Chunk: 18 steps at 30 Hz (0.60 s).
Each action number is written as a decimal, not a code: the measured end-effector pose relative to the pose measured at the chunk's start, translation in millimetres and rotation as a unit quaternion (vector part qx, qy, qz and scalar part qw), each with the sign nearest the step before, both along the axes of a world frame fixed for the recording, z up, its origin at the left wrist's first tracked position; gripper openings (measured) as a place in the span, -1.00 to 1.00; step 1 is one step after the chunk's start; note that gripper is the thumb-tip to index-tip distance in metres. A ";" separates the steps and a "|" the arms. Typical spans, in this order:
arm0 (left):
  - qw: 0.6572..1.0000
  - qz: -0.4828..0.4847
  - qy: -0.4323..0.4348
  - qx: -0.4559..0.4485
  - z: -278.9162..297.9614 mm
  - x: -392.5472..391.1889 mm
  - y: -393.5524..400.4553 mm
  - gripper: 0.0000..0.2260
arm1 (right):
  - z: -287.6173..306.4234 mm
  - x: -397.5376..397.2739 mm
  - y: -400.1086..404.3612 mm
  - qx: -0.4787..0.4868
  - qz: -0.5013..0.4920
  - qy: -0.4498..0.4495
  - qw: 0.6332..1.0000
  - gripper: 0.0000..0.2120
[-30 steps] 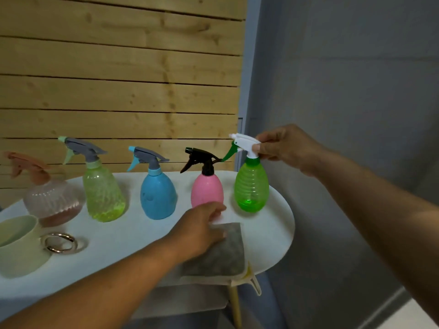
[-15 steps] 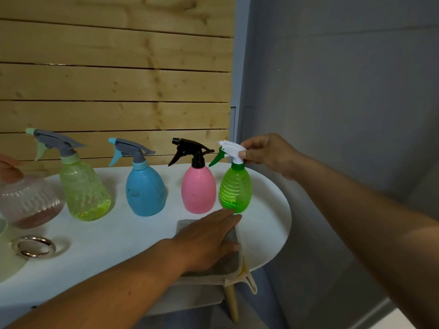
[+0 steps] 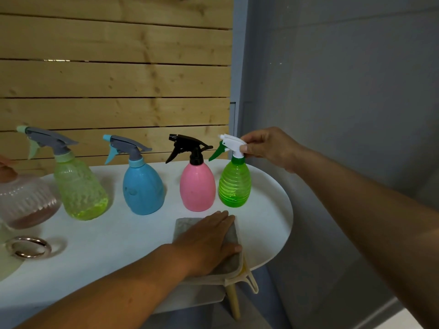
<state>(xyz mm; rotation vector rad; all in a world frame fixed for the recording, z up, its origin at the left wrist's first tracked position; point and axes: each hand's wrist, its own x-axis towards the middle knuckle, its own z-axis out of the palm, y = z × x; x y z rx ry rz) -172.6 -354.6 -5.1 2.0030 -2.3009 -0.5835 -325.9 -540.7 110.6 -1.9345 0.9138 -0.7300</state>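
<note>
While right hand (image 3: 268, 148) pinches green spray bottle (image 3: 234, 186) top, left hand (image 3: 206, 241) flat on cloth (image 3: 184, 225)

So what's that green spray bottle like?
The green spray bottle is see-through ribbed plastic, egg-shaped, with a white spray head and a green trigger pointing left. It stands upright near the right end of the white table, just right of the pink bottle. The right hand pinches its spray head.

Everything before me is dim and soft. The metal ring (image 3: 28, 246) at near left throws a pale shadow to its right on the white table (image 3: 273, 233). The green spray bottle (image 3: 234, 186) glows faintly. Straight lines lean toward the edges; the near corners blur.
</note>
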 end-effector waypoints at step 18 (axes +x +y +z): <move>1.000 0.002 0.011 -0.006 -1.2 -1.2 -0.7 -0.32 | 10.8 -22.1 -7.2 -0.033 0.007 0.048 0.998 -0.78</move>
